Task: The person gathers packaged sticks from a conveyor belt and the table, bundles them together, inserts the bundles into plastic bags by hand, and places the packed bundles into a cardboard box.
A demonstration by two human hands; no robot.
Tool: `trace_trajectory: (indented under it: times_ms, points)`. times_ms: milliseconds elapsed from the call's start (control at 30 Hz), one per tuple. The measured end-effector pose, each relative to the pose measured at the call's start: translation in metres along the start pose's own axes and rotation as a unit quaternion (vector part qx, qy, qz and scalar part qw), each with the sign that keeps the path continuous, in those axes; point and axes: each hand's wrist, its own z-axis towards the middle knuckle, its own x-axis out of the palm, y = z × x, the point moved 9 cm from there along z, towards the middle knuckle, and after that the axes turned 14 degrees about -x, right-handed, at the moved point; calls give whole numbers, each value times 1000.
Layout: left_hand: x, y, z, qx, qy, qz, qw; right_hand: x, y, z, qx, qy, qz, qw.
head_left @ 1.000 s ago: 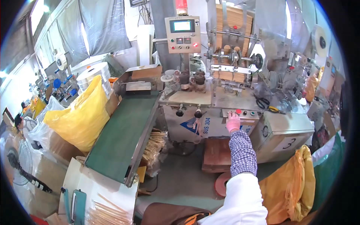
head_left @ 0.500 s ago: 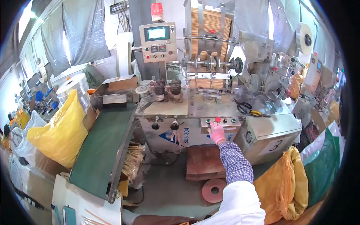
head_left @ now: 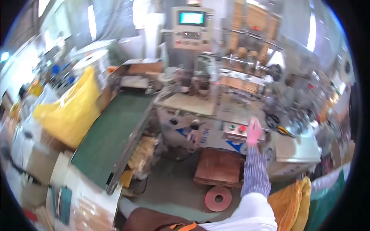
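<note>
My right hand (head_left: 253,131), in a pink glove, is over the right part of the button panel (head_left: 235,135) on the machine's front. Its fingers look stretched out and hold nothing I can see, though motion blurs them. Left of the hand, a red button (head_left: 242,128) and a green button (head_left: 232,127) show; the panel's right-hand buttons are covered. Whether the fingertips touch the panel, I cannot tell. Black-handled scissors (head_left: 272,120) and yellow-handled pliers (head_left: 285,132) lie on the machine top, to the right of my hand. My left hand is out of view.
A green conveyor belt (head_left: 115,134) runs along the left, beside a yellow sack (head_left: 71,111). Below the panel are a reddish-brown block (head_left: 218,167) and a pink roll (head_left: 218,199). A metal box (head_left: 296,148) and an orange sack (head_left: 291,204) stand at right.
My right hand has shifted rightward along the panel, uncovering the green and red buttons at its left. The camera view has swung, and the picture is blurrier.
</note>
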Motion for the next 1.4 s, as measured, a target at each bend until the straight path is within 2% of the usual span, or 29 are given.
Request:
trace_trajectory:
  times_ms: [33,67,100,133,167,200,267,333,400,433,467,500,567,633,700,767,800,833,933,967,1067,1100,1167,1200,1233,1267,1300,1333,1400]
  points:
    - [-4,18,16,-9,13,-47,999,25,3,-45,67,65,76,993]
    - [-9,41,33,-18,25,-89,996,10,79,-60,75,66,109,989]
    - [-13,61,47,-27,36,-132,990,22,125,-92,56,65,234,968]
    - [-17,81,58,-34,38,-157,986,44,165,-138,154,153,341,914]
    - [-18,92,67,-42,42,-180,982,50,221,-162,106,187,385,898]
    - [-22,111,75,-49,42,-191,980,62,269,-196,220,249,473,816]
    - [-26,79,26,-95,29,-226,969,80,357,-204,159,293,520,787]
    - [-27,94,34,-116,37,-276,953,89,429,-152,10,234,539,809]
    - [-21,79,25,-116,64,-316,939,123,477,-114,-94,211,514,826]
    - [-25,60,7,-121,22,-283,951,156,492,-101,-116,217,486,839]
    - [-26,83,31,-75,30,-292,953,192,503,-92,-139,223,454,851]
    - [-21,74,25,-48,58,-318,945,231,510,-82,-128,261,387,875]
    - [-22,82,30,-38,29,-293,955,308,521,-65,-98,350,222,905]
    - [-17,63,22,-57,14,-211,976,370,521,-59,-47,432,57,899]
    - [-22,42,2,-81,-2,-121,989,421,516,-70,-23,512,-38,858]
    - [-29,34,-6,-112,-18,-24,993,407,546,-63,-44,528,-43,847]
    - [-29,37,-4,-122,-23,-24,992,401,558,-63,-56,536,-45,841]
    - [-29,42,-4,-133,-28,-25,990,406,571,-68,-124,519,-57,844]
    - [-30,38,-5,-109,-51,33,992,446,555,-91,-84,456,83,882]
    - [-31,30,-6,-90,-60,62,992,424,564,-86,-111,435,102,888]
    - [-32,1,-22,-122,-64,65,988,440,570,-104,-149,478,82,862]
    - [-34,0,-26,-126,-59,58,989,439,576,-103,-164,519,62,837]
    - [-34,3,-22,-133,-54,36,989,488,571,-110,-188,591,96,779]
    - [-31,20,-7,-95,-50,-44,993,506,575,-112,-200,626,112,745]
    - [-25,44,11,-58,-47,-120,990,422,615,-97,-562,649,-27,512]
    - [-23,71,22,-21,-43,-193,980,402,608,-79,-284,758,150,568]
    - [-25,76,20,-23,-52,-178,982,381,600,-60,24,748,320,581]
    - [-27,67,18,-24,-60,-163,985,387,595,-71,236,728,437,472]
    - [-25,67,18,-18,-62,-153,986,360,593,-49,144,778,390,471]
